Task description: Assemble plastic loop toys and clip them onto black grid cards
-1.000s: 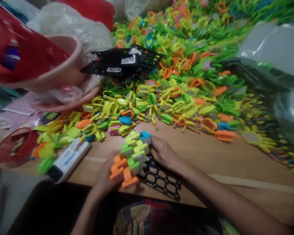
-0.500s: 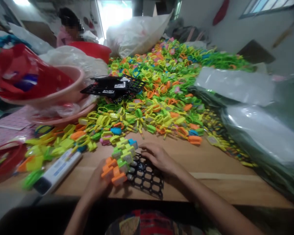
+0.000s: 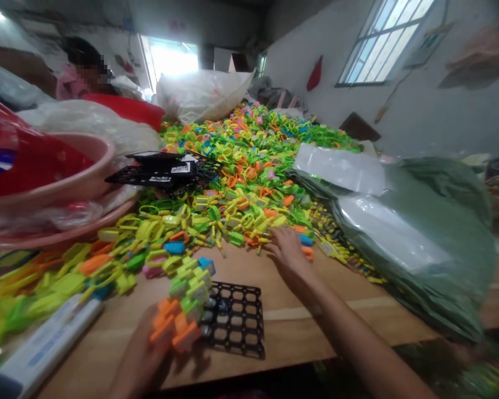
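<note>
The left hand (image 3: 143,349) holds the black grid tray (image 3: 242,318) at its left end, where orange pieces hide most of the fingers. The tray is over the near part of the wooden tabletop (image 3: 299,332), and its left part carries bright plastic pieces (image 3: 191,285) in orange, green, yellow and one blue, while the right part shows bare openings. The right hand (image 3: 289,249) is stretched to the near edge of the big pile of ring-shaped plastic pieces (image 3: 249,160), its fingers partly spread; I cannot tell whether they grip something. This pile fills the middle and closes the way forward. To the right of the right hand, yellow pencil-like sticks (image 3: 345,252) lie along a large green sack (image 3: 441,194), which limits the room on that side. On the left, a white box with dark end (image 3: 50,343) lies near the left hand, beside loose pieces. Behind these are a pink basin (image 3: 103,152) with a red plastic bag (image 3: 33,149) and more black grid trays (image 3: 162,166), stacked upon the pile. Farther back, a co-worker (image 3: 72,80) is near a red tub (image 3: 128,111).
</note>
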Tool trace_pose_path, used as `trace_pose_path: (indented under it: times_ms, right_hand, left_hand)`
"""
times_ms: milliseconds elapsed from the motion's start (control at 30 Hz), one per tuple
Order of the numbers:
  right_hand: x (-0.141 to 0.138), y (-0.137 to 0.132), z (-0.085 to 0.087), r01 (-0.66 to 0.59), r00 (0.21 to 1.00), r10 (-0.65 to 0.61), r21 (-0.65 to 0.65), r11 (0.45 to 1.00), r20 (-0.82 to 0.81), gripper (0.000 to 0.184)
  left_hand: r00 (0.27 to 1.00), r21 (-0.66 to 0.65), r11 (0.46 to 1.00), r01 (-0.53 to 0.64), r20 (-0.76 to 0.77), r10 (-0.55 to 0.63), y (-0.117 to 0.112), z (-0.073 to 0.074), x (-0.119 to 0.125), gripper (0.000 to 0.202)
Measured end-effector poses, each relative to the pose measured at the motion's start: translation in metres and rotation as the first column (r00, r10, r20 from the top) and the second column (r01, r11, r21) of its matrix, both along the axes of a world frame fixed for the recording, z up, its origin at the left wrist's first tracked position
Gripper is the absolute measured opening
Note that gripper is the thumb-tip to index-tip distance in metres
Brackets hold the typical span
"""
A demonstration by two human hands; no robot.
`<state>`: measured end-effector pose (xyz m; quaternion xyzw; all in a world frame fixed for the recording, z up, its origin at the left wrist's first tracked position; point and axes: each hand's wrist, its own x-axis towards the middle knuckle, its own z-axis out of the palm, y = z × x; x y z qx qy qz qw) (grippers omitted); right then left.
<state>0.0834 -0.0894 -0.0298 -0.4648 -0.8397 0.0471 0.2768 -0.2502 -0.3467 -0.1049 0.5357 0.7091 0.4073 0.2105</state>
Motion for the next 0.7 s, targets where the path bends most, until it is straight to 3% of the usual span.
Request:
trace_pose_path:
  times_ms: [67,200,367,533,700]
  right_hand:
    - [-0.017,-0.015,-0.006,-0.011,0.999,0.012,-0.027,1.000,0.030,0.041]
    - [-0.029,-0.040,-0.013,-0.154,0.986,0.160,-0.123,0.980,0.037,0.043]
    - [-0.007,-0.043,-0.008,-0.224,0.975,0.222,-0.171,0.960,-0.027,0.047]
    - [0.011,-0.045,0.002,-0.252,0.967,0.242,-0.184,0.950,-0.075,0.020]
    - [-0.023,-0.053,0.011,-0.261,0.964,0.241,-0.230,0.937,-0.114,0.022]
  left_hand:
    - [0.999,-0.003,1.000,0.020,0.025,-0.020,0.000,0.000,0.001,0.050]
    - [0.997,-0.008,0.998,0.060,0.049,-0.059,0.000,0.007,0.006,0.046]
    - [0.997,-0.043,0.998,0.055,0.056,-0.053,0.001,0.017,0.008,0.044]
    - [0.997,-0.052,0.996,0.068,0.031,-0.066,0.000,0.015,0.006,0.042]
    - [0.996,-0.078,0.993,0.085,0.008,-0.084,-0.002,0.012,0.003,0.043]
